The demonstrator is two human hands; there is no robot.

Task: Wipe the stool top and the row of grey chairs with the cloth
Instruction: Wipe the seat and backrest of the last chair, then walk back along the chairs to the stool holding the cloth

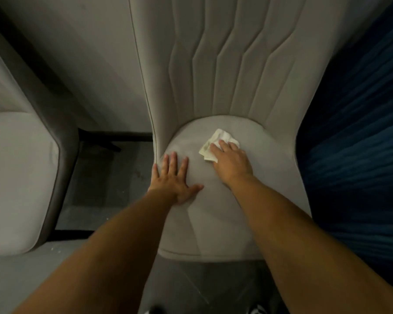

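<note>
A grey upholstered chair with a ribbed backrest fills the middle of the head view. A crumpled white cloth lies on the back of its seat. My right hand rests flat on top of the cloth, fingers laid over it and pressing it onto the seat. My left hand lies flat on the left part of the seat with its fingers spread, holding nothing. A second grey chair stands to the left, only partly in view.
A grey wall rises behind the chairs. Dark grey floor shows in the gap between the two chairs, with black chair legs at the back. A dark blue curtain hangs close on the right. My shoes show at the bottom edge.
</note>
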